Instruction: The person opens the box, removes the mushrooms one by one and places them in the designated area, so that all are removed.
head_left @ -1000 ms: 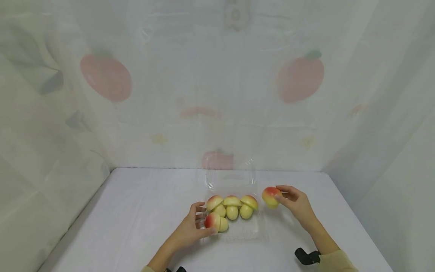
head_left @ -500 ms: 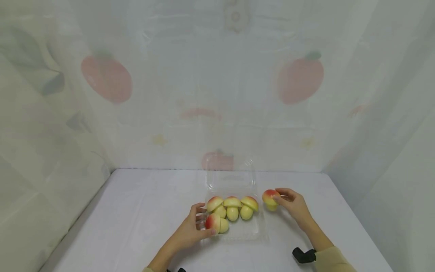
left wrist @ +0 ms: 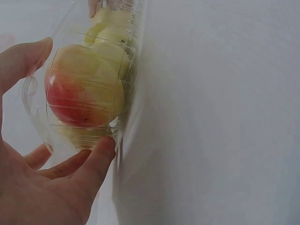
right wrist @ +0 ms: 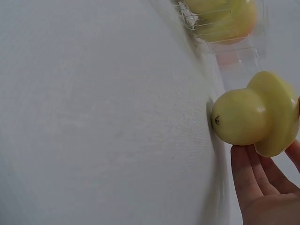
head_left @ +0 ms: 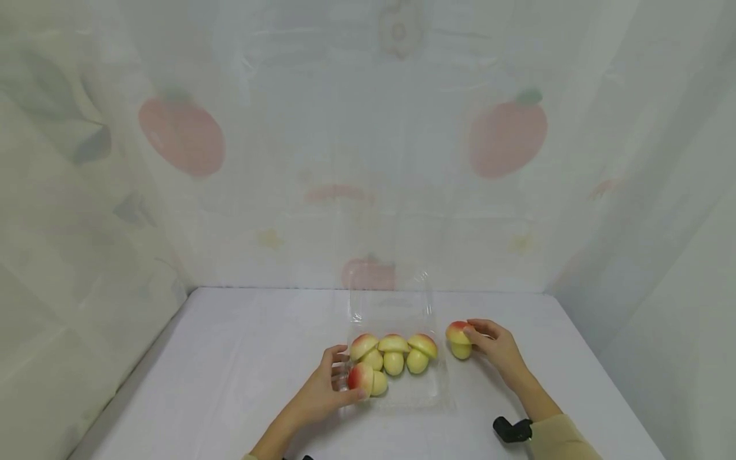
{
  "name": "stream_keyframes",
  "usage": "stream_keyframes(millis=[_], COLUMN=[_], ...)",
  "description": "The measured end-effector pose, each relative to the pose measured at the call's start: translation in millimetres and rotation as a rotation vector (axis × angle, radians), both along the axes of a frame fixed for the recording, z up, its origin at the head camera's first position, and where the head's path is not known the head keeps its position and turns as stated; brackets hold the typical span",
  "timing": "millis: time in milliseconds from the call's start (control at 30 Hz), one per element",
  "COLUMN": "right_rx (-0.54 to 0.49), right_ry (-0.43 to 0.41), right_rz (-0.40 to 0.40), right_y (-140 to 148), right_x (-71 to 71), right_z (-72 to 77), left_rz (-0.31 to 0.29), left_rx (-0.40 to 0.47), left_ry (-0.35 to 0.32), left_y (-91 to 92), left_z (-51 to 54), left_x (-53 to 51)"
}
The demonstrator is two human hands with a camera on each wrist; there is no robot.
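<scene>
A clear plastic clamshell box stands on the table with its lid raised at the back. In it lie several yellow toy mushrooms with red-tinged caps, three in a back row and one on its side at the front left. My left hand holds the box's left end, thumb at the front and fingers along the side, as the left wrist view shows. To the right of the box, my right hand grips another toy mushroom by its cap. Its stem points down, at or just over the table.
The box's transparent lid leans up near the table's back edge. A white cloth covers the table. Pale printed curtains hang behind and at both sides. A black device sits at the right wrist.
My right hand has tilted the mushroom upright, cap up and stem down, and lowered it slightly beside the box. The left hand stays at the box's left end.
</scene>
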State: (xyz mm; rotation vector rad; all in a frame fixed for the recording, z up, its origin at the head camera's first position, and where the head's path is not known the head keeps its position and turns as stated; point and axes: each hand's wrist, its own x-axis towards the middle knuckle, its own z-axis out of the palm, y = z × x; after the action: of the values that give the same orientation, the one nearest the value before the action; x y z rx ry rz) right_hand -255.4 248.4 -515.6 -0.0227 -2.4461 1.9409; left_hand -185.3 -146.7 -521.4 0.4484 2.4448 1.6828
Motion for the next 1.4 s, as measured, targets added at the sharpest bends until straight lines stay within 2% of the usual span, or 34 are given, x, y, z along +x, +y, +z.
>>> stream_keyframes(millis=[367,600,867,1233,1400], right_rx=[-0.015,-0.011,0.086,0.249,0.277], right_ry=[-0.021,-0.031,-0.080,-0.008,-0.001], right_rz=[0.000,0.015,0.073,0.073,0.063], right_y=[2.5,0.9,1.8,-2.1,-3.5], right_x=[-4.5,-4.9,-1.7,-3.6,-6.1], right_z=[-4.8,-3.8,-1.4,-1.5,-3.5], left_rz=[-0.013,-0.003,0.002,0.003,0.003], left_rx=[0.014,0.021,0.020,0.007,0.008], left_ry=[0.016,-0.005,-0.016,-0.006,-0.009], left_y=[0.9,0.0,-0.3,-0.7,-0.5], left_z=[1.7,0.4,0.9,1.0,0.6], left_x=[1.6,0.4,0.1,0.0,-0.3])
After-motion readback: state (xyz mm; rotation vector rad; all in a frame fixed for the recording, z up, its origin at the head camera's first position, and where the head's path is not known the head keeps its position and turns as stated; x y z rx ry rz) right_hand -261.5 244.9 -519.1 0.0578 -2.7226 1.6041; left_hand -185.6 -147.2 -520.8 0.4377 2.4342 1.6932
